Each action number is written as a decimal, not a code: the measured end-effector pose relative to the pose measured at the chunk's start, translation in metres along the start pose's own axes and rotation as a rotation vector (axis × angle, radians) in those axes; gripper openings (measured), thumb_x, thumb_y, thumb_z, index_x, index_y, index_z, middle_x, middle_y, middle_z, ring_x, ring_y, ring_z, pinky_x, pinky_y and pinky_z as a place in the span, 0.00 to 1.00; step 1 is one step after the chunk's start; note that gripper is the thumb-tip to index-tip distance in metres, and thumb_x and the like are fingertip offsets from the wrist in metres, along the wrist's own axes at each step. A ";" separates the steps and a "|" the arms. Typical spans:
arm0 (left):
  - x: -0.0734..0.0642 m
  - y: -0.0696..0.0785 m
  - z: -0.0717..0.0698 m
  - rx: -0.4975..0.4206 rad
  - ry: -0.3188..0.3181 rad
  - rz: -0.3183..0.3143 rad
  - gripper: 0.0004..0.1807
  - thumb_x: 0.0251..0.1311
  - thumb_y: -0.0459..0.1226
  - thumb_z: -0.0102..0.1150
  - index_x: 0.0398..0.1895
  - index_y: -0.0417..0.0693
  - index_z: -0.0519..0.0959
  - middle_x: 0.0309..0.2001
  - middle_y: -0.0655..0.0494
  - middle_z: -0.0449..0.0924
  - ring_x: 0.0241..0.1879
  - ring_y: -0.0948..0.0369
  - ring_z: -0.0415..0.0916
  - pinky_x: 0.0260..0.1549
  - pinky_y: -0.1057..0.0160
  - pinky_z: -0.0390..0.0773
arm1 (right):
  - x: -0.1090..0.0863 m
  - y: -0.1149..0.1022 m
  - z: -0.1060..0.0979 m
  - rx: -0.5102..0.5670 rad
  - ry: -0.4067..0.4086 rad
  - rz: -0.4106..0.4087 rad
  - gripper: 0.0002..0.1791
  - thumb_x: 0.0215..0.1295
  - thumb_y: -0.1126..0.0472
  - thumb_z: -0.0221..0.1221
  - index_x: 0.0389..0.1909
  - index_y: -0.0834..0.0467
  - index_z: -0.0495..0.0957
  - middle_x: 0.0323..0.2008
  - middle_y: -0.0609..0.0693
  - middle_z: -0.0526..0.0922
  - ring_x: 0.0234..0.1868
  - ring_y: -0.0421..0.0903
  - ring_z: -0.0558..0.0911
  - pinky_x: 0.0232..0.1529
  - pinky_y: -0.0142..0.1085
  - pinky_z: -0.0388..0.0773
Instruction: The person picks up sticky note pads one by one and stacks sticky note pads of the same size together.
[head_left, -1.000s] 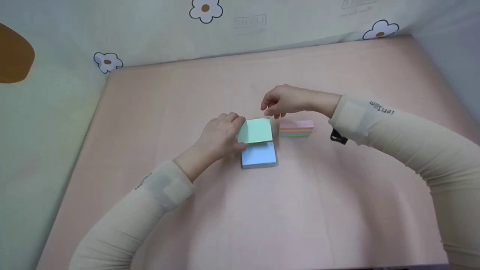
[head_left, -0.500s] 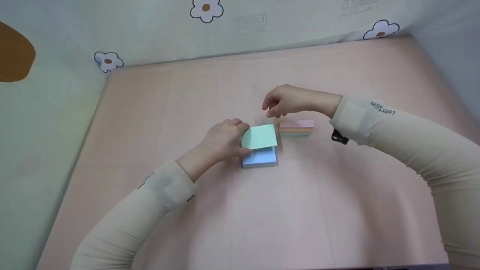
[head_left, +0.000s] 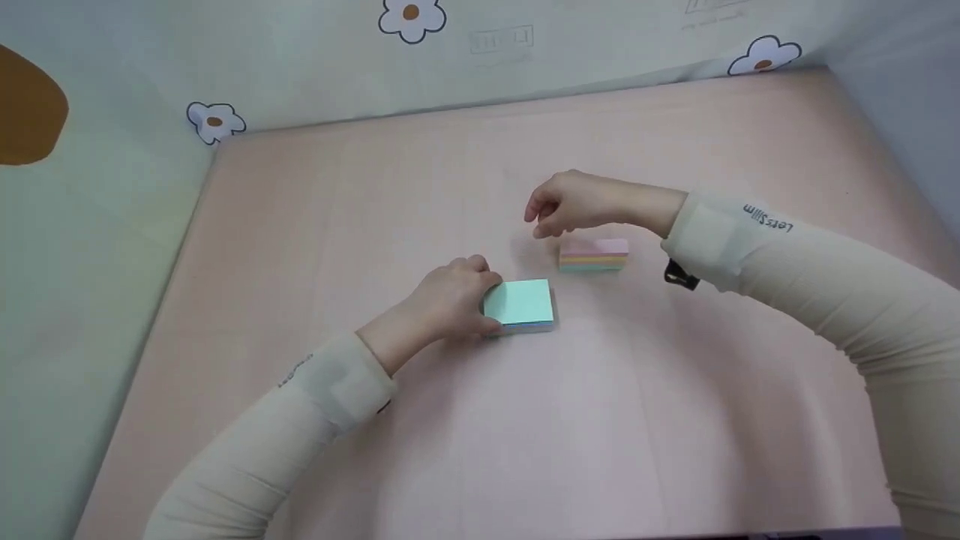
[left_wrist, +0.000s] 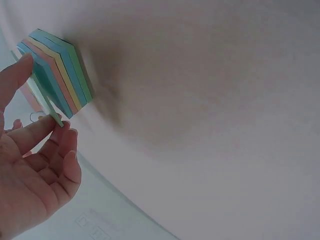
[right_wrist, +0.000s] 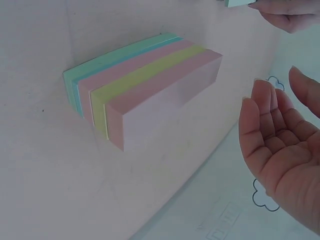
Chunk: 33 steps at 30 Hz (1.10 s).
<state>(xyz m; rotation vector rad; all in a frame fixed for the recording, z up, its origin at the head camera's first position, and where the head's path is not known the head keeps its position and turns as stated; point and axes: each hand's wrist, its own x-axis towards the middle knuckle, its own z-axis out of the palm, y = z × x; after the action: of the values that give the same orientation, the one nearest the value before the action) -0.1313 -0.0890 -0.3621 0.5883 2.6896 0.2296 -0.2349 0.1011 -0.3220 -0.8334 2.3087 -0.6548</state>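
With thumb and fingertips, my left hand (head_left: 454, 296) pinches the left side of a thin mint-green sticky note pad (head_left: 517, 301). That pad lies over a stack of coloured sticky note pads (left_wrist: 60, 70) near the middle of the table. In the left wrist view the green pad tilts slightly from the stack's blue top layer, with a narrow gap at one side. My right hand (head_left: 574, 202) hovers behind and right of this stack, fingers loosely bent and holding nothing. Just in front of it sits a second block of sticky note pads (right_wrist: 145, 85), striped pink, yellow, blue and green.
A pink cloth (head_left: 637, 420) covers the table. Pale walls (head_left: 315, 67) printed with flowers rise along its back and sides. The second block lies to the right of and slightly behind the stack at my left hand.
My left hand has drawn the mint-green pad toward me and lowered it over the blue top of the stack, hiding that blue face. My right hand has barely moved.
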 end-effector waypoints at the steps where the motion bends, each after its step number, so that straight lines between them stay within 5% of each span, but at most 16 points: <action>1: 0.000 0.000 0.001 0.000 -0.001 0.002 0.31 0.47 0.48 0.66 0.54 0.45 0.74 0.46 0.50 0.72 0.41 0.56 0.68 0.41 0.60 0.71 | 0.000 0.001 0.001 -0.008 0.004 -0.005 0.14 0.59 0.63 0.58 0.45 0.65 0.75 0.27 0.49 0.74 0.31 0.44 0.74 0.35 0.32 0.72; 6: -0.002 -0.001 0.009 -0.014 -0.003 0.010 0.31 0.46 0.48 0.67 0.54 0.43 0.74 0.47 0.50 0.72 0.41 0.57 0.68 0.41 0.59 0.71 | -0.003 0.001 0.009 -0.074 0.018 -0.046 0.14 0.58 0.63 0.59 0.45 0.66 0.76 0.29 0.51 0.75 0.31 0.44 0.71 0.33 0.32 0.68; 16: -0.002 -0.002 0.008 0.020 0.032 0.038 0.31 0.47 0.48 0.66 0.53 0.40 0.74 0.46 0.49 0.73 0.40 0.56 0.69 0.39 0.59 0.72 | -0.015 -0.008 0.043 -0.277 -0.069 -0.152 0.22 0.56 0.61 0.61 0.50 0.68 0.74 0.43 0.60 0.78 0.43 0.52 0.75 0.46 0.43 0.73; 25: -0.003 -0.001 0.006 -0.012 0.030 0.053 0.30 0.47 0.46 0.66 0.52 0.38 0.74 0.45 0.48 0.72 0.39 0.56 0.70 0.39 0.60 0.74 | -0.021 -0.009 0.066 -0.425 -0.075 -0.218 0.22 0.48 0.61 0.65 0.44 0.68 0.75 0.39 0.57 0.75 0.34 0.49 0.73 0.39 0.38 0.72; 33: -0.003 0.002 0.007 0.031 0.032 0.000 0.31 0.46 0.49 0.66 0.53 0.43 0.74 0.44 0.49 0.71 0.39 0.56 0.69 0.38 0.59 0.74 | -0.025 -0.013 0.070 -0.443 -0.069 -0.179 0.22 0.46 0.63 0.66 0.44 0.67 0.75 0.39 0.56 0.75 0.34 0.48 0.73 0.37 0.37 0.73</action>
<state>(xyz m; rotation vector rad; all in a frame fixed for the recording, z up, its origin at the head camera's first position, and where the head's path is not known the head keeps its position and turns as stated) -0.1256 -0.0879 -0.3670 0.5990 2.7286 0.1999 -0.1673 0.0929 -0.3541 -1.2522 2.3680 -0.1774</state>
